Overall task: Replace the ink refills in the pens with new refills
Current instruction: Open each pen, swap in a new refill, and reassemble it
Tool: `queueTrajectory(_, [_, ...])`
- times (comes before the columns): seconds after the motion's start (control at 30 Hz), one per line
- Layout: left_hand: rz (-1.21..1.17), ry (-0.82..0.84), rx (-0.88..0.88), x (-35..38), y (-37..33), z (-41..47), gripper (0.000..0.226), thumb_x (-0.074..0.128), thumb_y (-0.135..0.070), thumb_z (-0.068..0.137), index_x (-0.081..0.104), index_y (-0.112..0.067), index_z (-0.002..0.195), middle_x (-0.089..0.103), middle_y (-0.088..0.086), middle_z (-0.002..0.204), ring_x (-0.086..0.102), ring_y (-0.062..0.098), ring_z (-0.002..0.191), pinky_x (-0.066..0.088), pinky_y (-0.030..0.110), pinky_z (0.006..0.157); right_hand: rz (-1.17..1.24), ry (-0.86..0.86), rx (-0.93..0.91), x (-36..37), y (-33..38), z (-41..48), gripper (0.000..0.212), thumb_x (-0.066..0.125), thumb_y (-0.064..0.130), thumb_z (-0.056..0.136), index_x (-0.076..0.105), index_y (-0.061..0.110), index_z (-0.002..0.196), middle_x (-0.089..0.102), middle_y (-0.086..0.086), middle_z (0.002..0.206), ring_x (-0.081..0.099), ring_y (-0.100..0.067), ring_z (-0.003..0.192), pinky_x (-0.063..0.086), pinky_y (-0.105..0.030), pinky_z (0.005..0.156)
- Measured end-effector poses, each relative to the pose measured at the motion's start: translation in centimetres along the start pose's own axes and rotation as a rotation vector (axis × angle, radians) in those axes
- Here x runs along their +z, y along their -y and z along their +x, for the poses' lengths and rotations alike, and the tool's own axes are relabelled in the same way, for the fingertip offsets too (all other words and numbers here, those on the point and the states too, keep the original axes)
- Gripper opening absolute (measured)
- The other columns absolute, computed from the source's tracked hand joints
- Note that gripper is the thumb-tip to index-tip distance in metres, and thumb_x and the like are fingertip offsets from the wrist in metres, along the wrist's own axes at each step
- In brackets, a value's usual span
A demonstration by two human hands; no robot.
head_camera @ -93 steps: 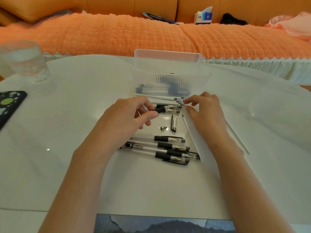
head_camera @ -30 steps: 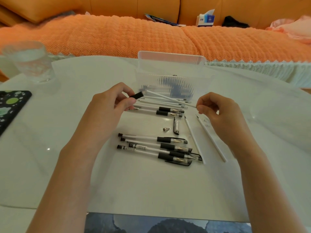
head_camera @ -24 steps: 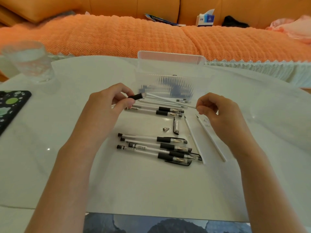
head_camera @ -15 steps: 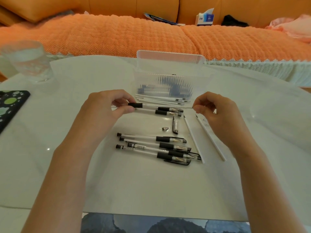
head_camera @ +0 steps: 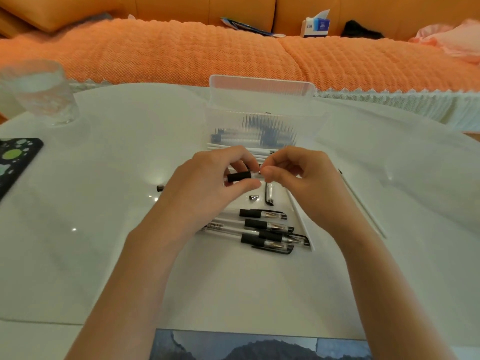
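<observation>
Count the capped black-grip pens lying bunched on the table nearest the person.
4, though the left hand may hide more: stacked front to back at and.

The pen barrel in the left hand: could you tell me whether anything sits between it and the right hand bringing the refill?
Nothing visible does. The left hand holds the pen barrel by its black grip, and the right hand pinches right at its open end. The refill itself is hidden by the fingers.
</observation>
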State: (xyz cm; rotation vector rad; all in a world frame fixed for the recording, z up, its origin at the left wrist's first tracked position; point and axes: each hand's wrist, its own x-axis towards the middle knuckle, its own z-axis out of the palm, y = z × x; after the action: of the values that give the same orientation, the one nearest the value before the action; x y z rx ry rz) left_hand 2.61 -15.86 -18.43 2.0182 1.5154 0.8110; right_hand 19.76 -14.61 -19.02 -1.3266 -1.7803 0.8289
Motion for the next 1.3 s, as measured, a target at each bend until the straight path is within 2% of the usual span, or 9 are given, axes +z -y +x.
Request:
queueTrajectory(0.13, [0.038, -0.052, 0.010, 0.1, -0.3, 0.0, 0.007, 0.064, -0.044, 0.082, 0.062, -0.038, 0.086, 0.061, -0.020, 0.077, 0.059, 0.001, 0.077, 0.044, 0.019, 0.066, 0.064, -0.001, 0.012, 0.1, 0.0, 0.0, 0.001, 0.067, 0.018, 0.085, 0.068, 0.018, 0.086, 0.070, 0.005, 0.074, 0.063, -0.003, 0.071, 0.047, -0.013, 0.067])
queueTrajectory(0.27, [0.072, -0.036, 0.006, 0.0, -0.3, -0.1, 0.002, 0.061, -0.039, 0.086, 0.060, -0.039, 0.087, 0.060, -0.019, 0.076, 0.060, 0.002, 0.077, 0.047, 0.022, 0.066, -0.032, 0.041, 0.023, 0.0, -0.2, 0.0, 0.011, 0.065, 0.030, 0.086, 0.071, 0.023, 0.080, 0.068, 0.010, 0.072, 0.056, 0.002, 0.066, 0.043, -0.010, 0.064])
queueTrajectory(0.43, [0.036, -0.019, -0.013, 0.2, -0.3, 0.0, 0.003, 0.058, -0.041, 0.086, 0.058, -0.038, 0.087, 0.062, -0.016, 0.075, 0.060, 0.004, 0.075, 0.052, 0.035, 0.075, -0.006, 0.039, -0.010, -0.3, 0.1, 0.0, 0.007, 0.068, 0.023, 0.084, 0.072, 0.019, 0.082, 0.068, 0.009, 0.072, 0.058, 0.002, 0.067, 0.042, -0.008, 0.065])
queueTrajectory(0.6, [0.007, -0.004, -0.056, -0.4, 0.5, 0.0, 0.004, 0.057, -0.039, 0.088, 0.057, -0.038, 0.084, 0.063, -0.016, 0.075, 0.058, 0.003, 0.072, 0.049, 0.029, 0.069, 0.009, -0.078, -0.007, -1.2, -0.4, 0.0, 0.006, 0.072, 0.016, 0.080, 0.071, 0.021, 0.078, 0.068, 0.011, 0.072, 0.059, 0.000, 0.068, 0.044, -0.009, 0.067])
queueTrajectory(0.73, [0.026, -0.006, -0.096, -0.5, 1.0, 0.0, 0.004, 0.058, -0.039, 0.089, 0.058, -0.036, 0.086, 0.064, -0.017, 0.078, 0.058, 0.000, 0.077, 0.044, 0.025, 0.065, -0.167, -0.103, 0.060, -2.4, -1.5, 0.0, 0.006, 0.073, 0.014, 0.078, 0.071, 0.020, 0.077, 0.063, 0.014, 0.069, 0.047, 0.001, 0.060, 0.037, -0.006, 0.059])
queueTrajectory(0.97, [0.008, 0.006, -0.114, -0.6, 1.2, 0.1, 0.002, 0.060, -0.039, 0.087, 0.060, -0.037, 0.087, 0.065, -0.016, 0.083, 0.059, 0.005, 0.078, 0.049, 0.030, 0.071, -0.443, -0.024, 0.187, -2.6, -3.1, 0.0, 0.013, 0.068, 0.012, 0.082, 0.070, 0.025, 0.085, 0.054, 0.016, 0.077, 0.045, 0.000, 0.064, 0.033, -0.007, 0.057])
queueTrajectory(1.07, [0.003, 0.017, -0.117, -0.6, 1.3, 0.0, 0.003, 0.060, -0.039, 0.087, 0.062, -0.037, 0.088, 0.065, -0.015, 0.084, 0.060, 0.006, 0.079, 0.051, 0.032, 0.074, -0.450, -0.019, 0.162, -2.6, -3.0, 0.2, 0.012, 0.068, 0.014, 0.083, 0.071, 0.025, 0.087, 0.055, 0.015, 0.077, 0.044, 0.004, 0.064, 0.033, -0.005, 0.059])
queueTrajectory(1.17, [-0.017, 0.007, -0.120, -0.7, 1.4, 0.0, 0.002, 0.061, -0.038, 0.087, 0.062, -0.037, 0.088, 0.066, -0.015, 0.083, 0.060, 0.006, 0.080, 0.051, 0.031, 0.075, -0.383, -0.072, 0.085, -2.2, -2.3, 0.2, 0.011, 0.067, 0.015, 0.084, 0.072, 0.025, 0.087, 0.056, 0.014, 0.076, 0.042, 0.006, 0.067, 0.030, -0.011, 0.062])
queueTrajectory(1.3, [-0.017, 0.004, -0.118, -0.7, 1.4, 0.1, 0.003, 0.062, -0.038, 0.086, 0.062, -0.036, 0.088, 0.066, -0.014, 0.083, 0.060, 0.007, 0.079, 0.051, 0.034, 0.076, -0.353, 0.027, -0.004, -0.6, -1.1, 0.1, 0.011, 0.066, 0.020, 0.085, 0.072, 0.028, 0.091, 0.057, 0.016, 0.082, 0.041, 0.005, 0.080, 0.031, -0.007, 0.068])
